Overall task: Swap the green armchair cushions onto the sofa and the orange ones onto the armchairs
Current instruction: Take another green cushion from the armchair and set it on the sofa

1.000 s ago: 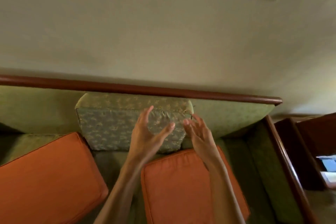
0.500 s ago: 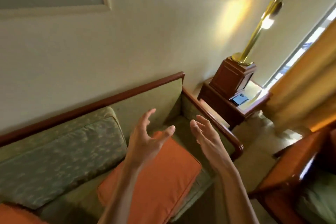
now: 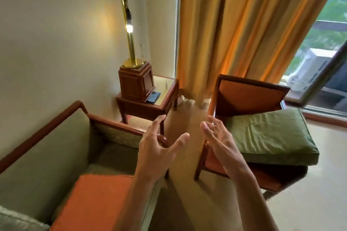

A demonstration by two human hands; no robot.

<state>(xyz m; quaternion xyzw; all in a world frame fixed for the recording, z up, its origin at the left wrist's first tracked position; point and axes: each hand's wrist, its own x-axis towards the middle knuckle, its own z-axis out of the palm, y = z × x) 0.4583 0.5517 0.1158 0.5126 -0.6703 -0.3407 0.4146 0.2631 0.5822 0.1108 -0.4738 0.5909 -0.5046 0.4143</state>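
Note:
A green cushion lies tilted across the seat of a wooden armchair with an orange back, at the right. An orange cushion rests on the seat of the green sofa at the lower left. A patterned green cushion shows at the bottom left corner. My left hand and my right hand hover in the gap between sofa and armchair, fingers spread, holding nothing. My right hand is just left of the green cushion, apart from it.
A wooden side table in the corner carries a wooden box with a brass lamp, lit, and a dark phone. Orange curtains hang behind the armchair beside a window. Beige floor runs between the sofa and the armchair.
The view has swung right from the sofa back and its patterned cushion to the corner and the armchair with the green cushion. Both hands stay raised, spread and empty.

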